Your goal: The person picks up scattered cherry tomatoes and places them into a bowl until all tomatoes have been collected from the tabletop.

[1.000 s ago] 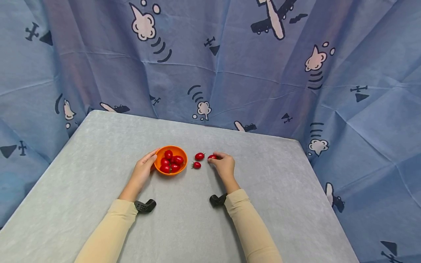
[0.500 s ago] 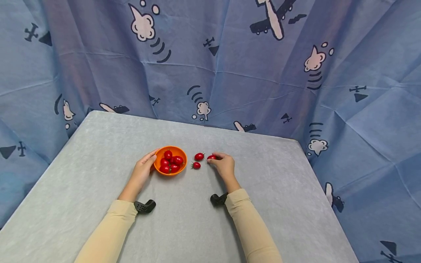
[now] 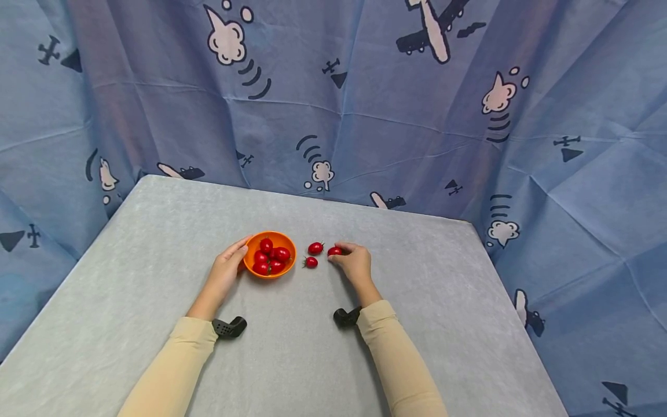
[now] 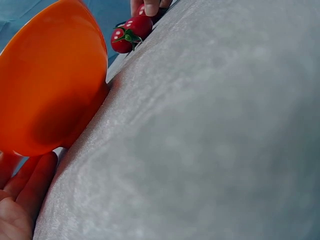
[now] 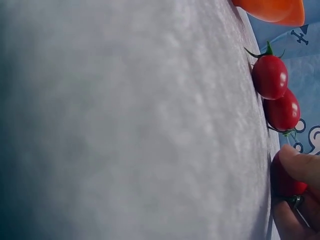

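Tomato [image 3: 334, 251], small, oval and glossy red, sits in the head view between the thumb and fingers of the right hand [image 3: 358, 264], which pinches it low over a table covered in pale grey cloth [image 3: 292, 341]. Its long axis runs roughly sideways, so one end faces the smooth, round orange bowl [image 3: 283, 240]. That bowl, holding a cluster of red tomatoes [image 3: 279, 254], lies to the left, and the left hand [image 3: 225, 269] cups its far left side, thumb at the rim. The pinched fruit is thus well apart from the left hand. In the gap lie two more oval red ones: a farther loose tomato [image 3: 315, 248] and a nearer loose tomato [image 3: 311, 262], close together but apart from the bowl.

The left wrist view shows fingers of the left hand against the outside of the bowl, low down; the thumb is out of sight. The right fingertips show past the loose pair.

In the right wrist view, the pinched fruit's green stem end points back toward the palm, away from the bowl. Whether its underside touches the cloth is hard to tell.
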Demonstrator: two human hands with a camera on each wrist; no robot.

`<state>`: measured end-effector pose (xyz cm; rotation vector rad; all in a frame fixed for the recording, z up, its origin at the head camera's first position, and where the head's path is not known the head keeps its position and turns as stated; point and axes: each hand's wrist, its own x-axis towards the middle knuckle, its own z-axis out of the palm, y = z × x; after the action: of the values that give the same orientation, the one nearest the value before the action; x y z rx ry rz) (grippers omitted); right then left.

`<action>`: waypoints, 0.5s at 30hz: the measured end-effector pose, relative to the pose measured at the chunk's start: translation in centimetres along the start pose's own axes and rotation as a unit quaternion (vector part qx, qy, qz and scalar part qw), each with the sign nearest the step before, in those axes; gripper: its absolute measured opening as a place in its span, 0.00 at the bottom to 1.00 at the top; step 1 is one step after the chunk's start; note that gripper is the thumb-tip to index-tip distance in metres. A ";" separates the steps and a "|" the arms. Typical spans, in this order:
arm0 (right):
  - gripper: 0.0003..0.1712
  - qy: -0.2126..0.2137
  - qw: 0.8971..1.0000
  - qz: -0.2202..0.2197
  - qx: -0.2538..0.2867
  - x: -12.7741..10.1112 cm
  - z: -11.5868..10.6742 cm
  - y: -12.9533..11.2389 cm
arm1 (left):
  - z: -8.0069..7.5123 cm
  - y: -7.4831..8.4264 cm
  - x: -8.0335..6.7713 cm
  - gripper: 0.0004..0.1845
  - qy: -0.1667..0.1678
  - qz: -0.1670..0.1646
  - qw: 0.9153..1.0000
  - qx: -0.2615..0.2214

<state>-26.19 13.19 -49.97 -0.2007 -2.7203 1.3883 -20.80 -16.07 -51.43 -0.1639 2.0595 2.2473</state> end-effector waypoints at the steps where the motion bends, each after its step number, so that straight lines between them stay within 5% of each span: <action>1: 0.21 0.001 1.000 -0.001 -0.001 0.0 0.0 0.0 | 0.0 0.0 0.0 0.25 0.000 0.000 1.000 0.000; 15: 0.21 0.003 0.999 0.026 0.023 -0.6 -0.5 -1.0 | 0.0 0.1 0.0 0.25 0.001 -0.010 1.000 -0.008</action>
<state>-25.59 12.86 -48.88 -0.2733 -2.6937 1.4600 -20.81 -16.11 -51.34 -0.1874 2.0331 2.2536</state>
